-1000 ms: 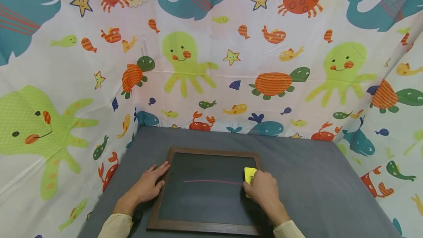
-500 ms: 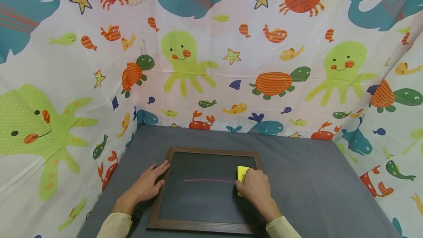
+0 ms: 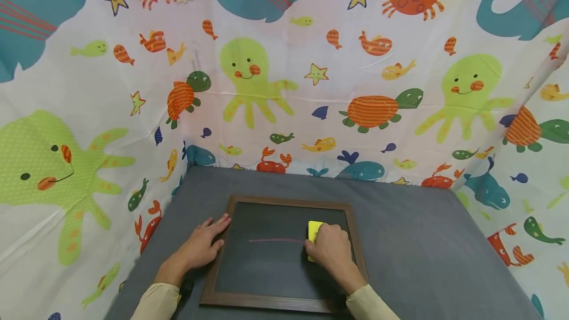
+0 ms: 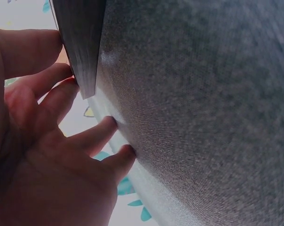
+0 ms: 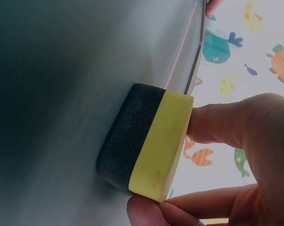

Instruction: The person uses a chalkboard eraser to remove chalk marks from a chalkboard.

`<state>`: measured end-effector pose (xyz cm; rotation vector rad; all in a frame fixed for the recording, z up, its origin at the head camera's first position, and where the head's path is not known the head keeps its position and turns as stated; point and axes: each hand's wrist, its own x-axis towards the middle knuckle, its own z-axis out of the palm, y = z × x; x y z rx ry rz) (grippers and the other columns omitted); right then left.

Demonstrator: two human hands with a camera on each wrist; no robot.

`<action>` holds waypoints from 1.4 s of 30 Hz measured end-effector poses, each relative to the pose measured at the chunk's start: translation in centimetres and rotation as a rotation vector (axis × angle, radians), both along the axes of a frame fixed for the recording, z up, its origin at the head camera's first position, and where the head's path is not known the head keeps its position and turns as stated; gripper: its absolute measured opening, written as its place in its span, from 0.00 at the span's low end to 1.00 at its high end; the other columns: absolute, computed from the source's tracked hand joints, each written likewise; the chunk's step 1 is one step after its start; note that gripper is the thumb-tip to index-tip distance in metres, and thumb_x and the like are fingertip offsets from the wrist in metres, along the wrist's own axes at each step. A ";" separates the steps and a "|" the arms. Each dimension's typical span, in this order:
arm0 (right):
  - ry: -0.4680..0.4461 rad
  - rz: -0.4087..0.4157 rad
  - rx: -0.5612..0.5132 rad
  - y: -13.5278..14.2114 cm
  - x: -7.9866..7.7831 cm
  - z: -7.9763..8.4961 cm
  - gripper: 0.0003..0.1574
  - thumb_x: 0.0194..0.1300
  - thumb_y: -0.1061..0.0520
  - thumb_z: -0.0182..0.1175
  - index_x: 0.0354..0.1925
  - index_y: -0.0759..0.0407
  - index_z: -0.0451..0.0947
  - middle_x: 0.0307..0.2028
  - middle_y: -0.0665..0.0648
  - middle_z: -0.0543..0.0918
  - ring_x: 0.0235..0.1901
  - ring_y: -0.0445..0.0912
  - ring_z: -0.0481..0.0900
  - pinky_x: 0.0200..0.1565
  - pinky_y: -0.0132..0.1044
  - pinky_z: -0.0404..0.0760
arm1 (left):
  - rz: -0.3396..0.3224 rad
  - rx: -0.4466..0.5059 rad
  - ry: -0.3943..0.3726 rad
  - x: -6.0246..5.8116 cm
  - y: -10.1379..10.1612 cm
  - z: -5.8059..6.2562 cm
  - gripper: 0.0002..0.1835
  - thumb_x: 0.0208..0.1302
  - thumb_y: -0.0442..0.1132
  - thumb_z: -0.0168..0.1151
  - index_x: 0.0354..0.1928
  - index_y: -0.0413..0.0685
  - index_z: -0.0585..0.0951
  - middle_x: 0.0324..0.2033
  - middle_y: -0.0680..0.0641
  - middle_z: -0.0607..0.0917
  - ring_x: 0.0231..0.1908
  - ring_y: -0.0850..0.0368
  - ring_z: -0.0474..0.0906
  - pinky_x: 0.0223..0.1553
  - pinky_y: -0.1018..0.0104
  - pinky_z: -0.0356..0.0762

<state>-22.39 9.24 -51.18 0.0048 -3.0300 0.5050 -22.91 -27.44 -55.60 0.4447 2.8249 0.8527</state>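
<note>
A framed chalkboard (image 3: 266,275) lies flat, with a thin pink chalk line (image 3: 275,240) across its middle. My right hand (image 3: 331,251) grips a yellow and black chalkboard eraser (image 5: 163,146) between thumb and fingers. The eraser's dark felt side rests on the board, at the right end of the line. At the board's left side, my left hand (image 3: 200,246) has its fingers spread, thumb and fingertips touching the wooden frame (image 4: 81,47). In the left wrist view, two of those fingertips touch the grey cloth beside the frame.
Grey cloth (image 3: 413,241) covers the table around the board. A white curtain (image 3: 284,112) printed with sea animals rises behind and at both sides. A small dark object (image 3: 186,289) shows beside the left wrist.
My right hand has slid the eraser leftward along the pink line, and the visible line is shorter at its right end. The left hand stays at the frame.
</note>
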 end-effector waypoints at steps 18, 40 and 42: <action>-0.029 0.049 -0.021 -5.0 -0.5 -0.5 0.24 0.60 0.43 0.77 0.27 0.59 0.79 0.21 0.54 0.76 0.19 0.48 0.74 0.22 0.40 0.80 | 0.001 -0.001 0.017 0.2 0.1 -0.4 0.35 0.80 0.34 0.61 0.85 0.45 0.65 0.86 0.42 0.61 0.83 0.21 0.53 0.77 0.17 0.48; -0.072 0.158 -0.033 -11.7 -1.2 0.1 0.28 0.62 0.40 0.79 0.40 0.63 0.85 0.28 0.56 0.82 0.24 0.48 0.79 0.30 0.43 0.90 | 0.011 -0.015 0.017 0.2 0.1 -0.2 0.35 0.80 0.34 0.62 0.85 0.45 0.66 0.86 0.43 0.62 0.82 0.21 0.53 0.77 0.17 0.50; -0.071 0.166 -0.030 -12.2 -1.3 0.2 0.29 0.62 0.39 0.79 0.41 0.63 0.86 0.29 0.56 0.83 0.24 0.48 0.80 0.31 0.44 0.91 | 0.016 -0.015 0.018 0.1 0.2 -0.1 0.35 0.79 0.34 0.62 0.85 0.45 0.67 0.86 0.42 0.62 0.82 0.20 0.54 0.77 0.17 0.50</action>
